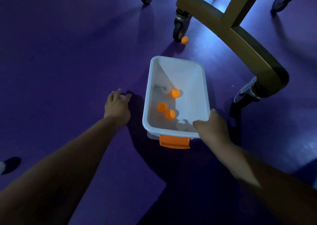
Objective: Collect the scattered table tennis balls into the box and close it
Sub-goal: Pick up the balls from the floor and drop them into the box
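On the purple floor [68,53], beside a wheeled gold frame [240,36] at 1 o'clock, the open white box [188,80] sits at centre, already holding several orange and white balls [162,106]. The right hand [212,127] has its fingers clamped on the box's 5 o'clock corner. At 9 o'clock the left hand [117,106] curls its fingers over a white ball [122,97]. An orange ball [184,40] still lies loose at 12 o'clock. No lid is in sight, so closing remains.

Both our forearms extended: left hand [117,105] curls over a white ball [122,97]; right hand [212,128] grips the box [146,108] corner.
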Demonstrator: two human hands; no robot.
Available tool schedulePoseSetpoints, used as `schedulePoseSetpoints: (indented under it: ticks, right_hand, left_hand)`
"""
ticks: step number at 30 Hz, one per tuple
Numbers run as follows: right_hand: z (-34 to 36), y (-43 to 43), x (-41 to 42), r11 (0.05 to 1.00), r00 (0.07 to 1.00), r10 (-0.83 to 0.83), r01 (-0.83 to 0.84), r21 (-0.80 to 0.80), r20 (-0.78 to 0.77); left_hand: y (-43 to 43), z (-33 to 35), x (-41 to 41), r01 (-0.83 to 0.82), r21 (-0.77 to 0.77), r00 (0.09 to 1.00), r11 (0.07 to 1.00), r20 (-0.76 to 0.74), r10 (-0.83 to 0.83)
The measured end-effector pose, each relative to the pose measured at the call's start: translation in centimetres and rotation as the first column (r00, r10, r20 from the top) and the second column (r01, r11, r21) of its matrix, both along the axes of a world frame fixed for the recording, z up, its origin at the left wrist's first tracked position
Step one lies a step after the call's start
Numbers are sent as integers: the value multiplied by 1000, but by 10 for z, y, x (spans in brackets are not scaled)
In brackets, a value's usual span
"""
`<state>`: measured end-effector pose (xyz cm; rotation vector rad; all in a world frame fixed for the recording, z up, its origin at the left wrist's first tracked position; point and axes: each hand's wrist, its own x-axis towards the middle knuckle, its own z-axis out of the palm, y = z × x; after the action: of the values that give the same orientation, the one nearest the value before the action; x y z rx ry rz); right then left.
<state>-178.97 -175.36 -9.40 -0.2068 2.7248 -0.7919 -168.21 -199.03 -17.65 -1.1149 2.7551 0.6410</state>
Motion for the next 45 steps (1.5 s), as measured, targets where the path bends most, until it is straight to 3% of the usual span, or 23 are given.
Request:
schedulePoseSetpoints:
  ticks: [2, 5, 7, 9, 12, 15, 19, 22, 26, 33, 35, 38, 42, 45]
  right_hand:
    - [-2, 0, 0, 1000, 1000, 0, 0, -11, -7]
    - [-4, 1, -2, 1000, 1000, 7, -7, 0, -21]
    - [-4, 1, -1, 1000, 999, 13, -12, 14, -30]
    - [-3, 1, -1, 1000, 999, 13, -12, 22, -40]
    - [-2, 1, 1, 1000, 999, 15, -14, 20, -40]
    - [0, 2, 2, 1000, 1000, 8, -7, 15, -23]
    - [4, 5, 6, 1000, 1000, 0, -1, -27, -17]
    - [9, 5, 16, 997, 999, 18, -21, -75, -34]
    - [23, -7, 36, 984, 984, 140, -151, -96, -112]
    - [48, -64, 85, 892, 900, 400, -426, -150, -175]
    - [54, -83, 101, 868, 881, 453, -471, -160, -136]
    - [55, -113, 122, 841, 856, 512, -516, -163, -65]
    - [53, -147, 147, 818, 824, 565, -567, -93, -48]
    - [50, -163, 162, 786, 787, 616, -617, -44, -40]
  left_hand:
    - [-4, -5, 1, -15, 24, 1000, 1000, -26, 16]
    - [-1, -4, 5, -177, 50, 955, 983, -233, 184]
    - [8, 7, 4, -320, 158, 852, 934, -384, 357]
    - [21, 25, -1, -352, 295, 717, 888, -526, 458]
    - [47, 60, -3, -181, 289, 554, 940, -760, 340]
    - [69, 85, -4, 1, 107, 540, 994, -837, 90]
    - [89, 92, 0, 147, -143, 660, 979, -723, -205]
    - [87, 90, 19, 161, -159, 716, 974, -661, -226]
    - [65, 92, 63, -84, -86, 716, 993, -698, 0]
    - [15, 85, 163, -441, -47, 704, 896, -637, 313]
    - [0, 79, 195, -505, -99, 739, 857, -563, 371]
    - [-16, 69, 243, -560, -156, 804, 813, -337, 489]
    - [-25, 55, 297, -566, -140, 824, 813, -81, 560]
    - [-29, 41, 314, -551, -65, 835, 832, -21, 551]
